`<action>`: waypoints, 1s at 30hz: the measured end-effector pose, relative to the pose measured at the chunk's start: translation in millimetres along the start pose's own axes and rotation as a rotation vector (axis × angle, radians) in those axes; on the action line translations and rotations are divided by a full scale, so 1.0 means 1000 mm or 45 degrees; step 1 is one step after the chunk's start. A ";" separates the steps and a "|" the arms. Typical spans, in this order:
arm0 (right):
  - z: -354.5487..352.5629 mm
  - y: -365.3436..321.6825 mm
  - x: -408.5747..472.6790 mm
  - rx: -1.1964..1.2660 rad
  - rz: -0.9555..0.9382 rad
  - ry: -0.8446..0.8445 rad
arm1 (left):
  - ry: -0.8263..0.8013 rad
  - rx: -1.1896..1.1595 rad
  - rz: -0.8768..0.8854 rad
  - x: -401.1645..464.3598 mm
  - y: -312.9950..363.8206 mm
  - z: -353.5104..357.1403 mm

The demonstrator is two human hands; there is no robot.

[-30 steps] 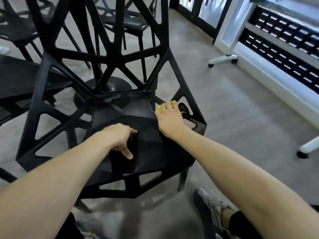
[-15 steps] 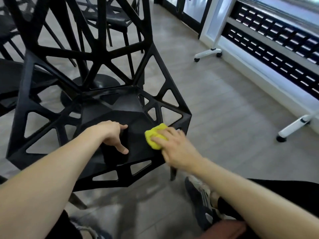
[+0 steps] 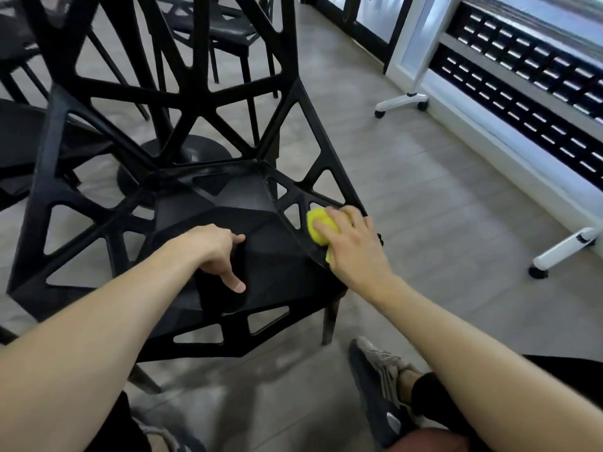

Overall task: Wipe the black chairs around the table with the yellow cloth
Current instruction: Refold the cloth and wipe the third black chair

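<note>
A black chair (image 3: 208, 203) with a faceted seat and open triangular lattice back fills the middle of the view. My right hand (image 3: 354, 244) presses the bunched yellow cloth (image 3: 316, 225) against the seat's right rim, fingers spread over it. My left hand (image 3: 213, 251) rests on the front middle of the seat, fingers curled into a recess there, thumb and index finger showing. Most of the cloth is hidden under my right palm.
More black chairs (image 3: 225, 31) and a round black table base (image 3: 182, 158) stand behind. White wheeled table legs (image 3: 403, 101) stand at right, another white leg (image 3: 567, 252) nearer. A black grille wall unit (image 3: 522, 79) runs along the right. My shoe (image 3: 381, 380) is by the chair's front leg.
My right hand slid the cloth from the seat's far right rim down to its front middle, then back out to the right rim. The left hand stayed on the seat.
</note>
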State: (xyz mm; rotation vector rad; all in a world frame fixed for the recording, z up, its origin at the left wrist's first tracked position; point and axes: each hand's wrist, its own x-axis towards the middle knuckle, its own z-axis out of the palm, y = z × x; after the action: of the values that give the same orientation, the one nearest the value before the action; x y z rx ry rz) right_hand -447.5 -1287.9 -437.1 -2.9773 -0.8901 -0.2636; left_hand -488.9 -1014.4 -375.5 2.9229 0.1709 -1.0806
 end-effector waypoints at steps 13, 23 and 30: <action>-0.021 -0.001 0.127 -0.141 0.172 0.202 | 0.012 0.084 0.014 0.011 -0.008 0.007; -0.008 -0.012 0.140 0.443 0.142 -0.221 | 0.146 0.093 0.054 0.012 -0.015 0.011; -0.021 -0.102 0.057 0.659 -0.230 -0.505 | 0.320 -0.083 0.194 -0.018 -0.035 0.029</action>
State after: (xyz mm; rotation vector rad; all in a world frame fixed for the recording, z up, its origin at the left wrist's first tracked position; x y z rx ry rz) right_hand -460.0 -1172.9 -409.3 -2.4977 -1.0613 0.4991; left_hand -524.7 -983.4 -385.1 2.9453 -0.0137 -0.6731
